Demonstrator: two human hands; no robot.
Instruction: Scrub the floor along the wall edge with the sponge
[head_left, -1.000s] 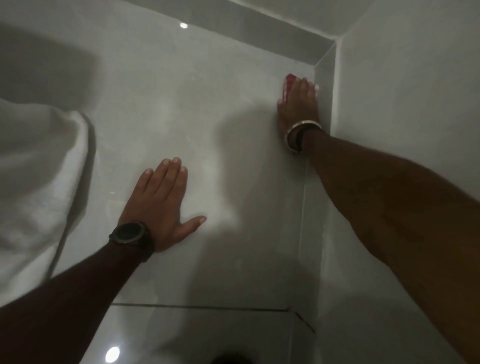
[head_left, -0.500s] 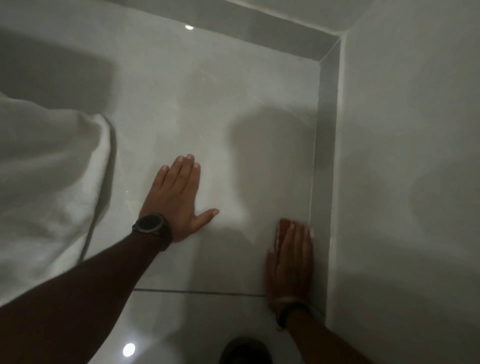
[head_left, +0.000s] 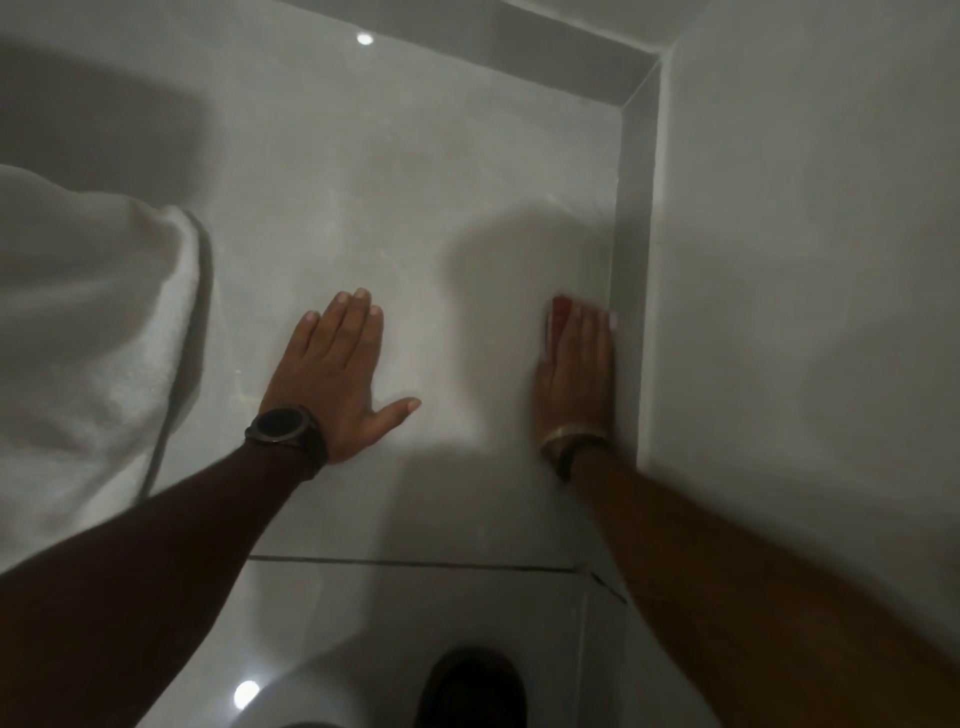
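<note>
Right hand, fingers together, presses flat on sponge, red edge showing, on floor just beside skirting. Left hand spread, bracing on floor. Risk: glossy tile, bracing palm may slip; knuckles may scrape skirting.

the sponge is almost wholly hidden under the blurred right hand, and the white cloth is cut off at the left edge.
</note>
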